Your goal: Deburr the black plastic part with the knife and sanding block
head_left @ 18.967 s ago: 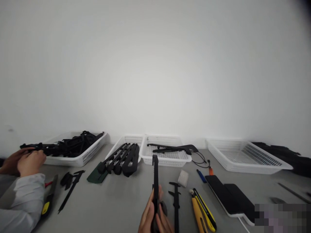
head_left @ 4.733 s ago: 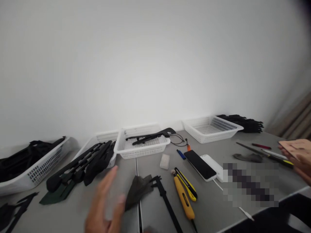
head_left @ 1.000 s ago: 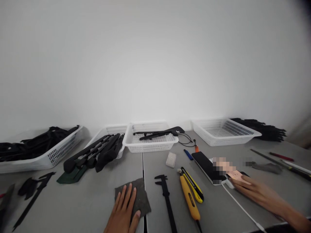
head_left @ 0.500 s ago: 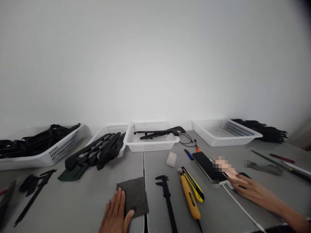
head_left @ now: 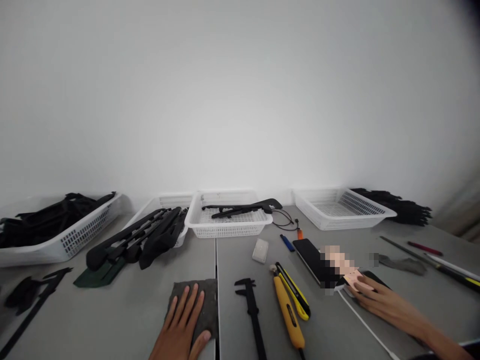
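My left hand [head_left: 183, 325] lies flat with its fingers spread on a dark grey square cloth [head_left: 208, 305], near the front edge beside the seam between two tables. At the right, my right hand [head_left: 390, 302] rests with its fingers stretched over a phone with a lit screen [head_left: 356, 280], partly blurred by pixelation. Left of that, a black phone-like device [head_left: 309, 255] lies on the table. Between the hands are a black caliper [head_left: 252, 312], an orange-handled tool [head_left: 288, 315] and a yellow and black cutter [head_left: 296, 295].
White baskets stand along the wall: one at left [head_left: 80, 235] and one in the middle [head_left: 228, 230] hold black parts, as does another between them; one at right [head_left: 337, 220] stands beside stacked black pieces [head_left: 397, 207]. Long thin tools [head_left: 446, 270] lie at far right.
My left hand has moved further onto the cloth, its fingers now spread wider, and the cloth sits slightly further left. The whole view has shifted a little. My right hand stays at the phone.
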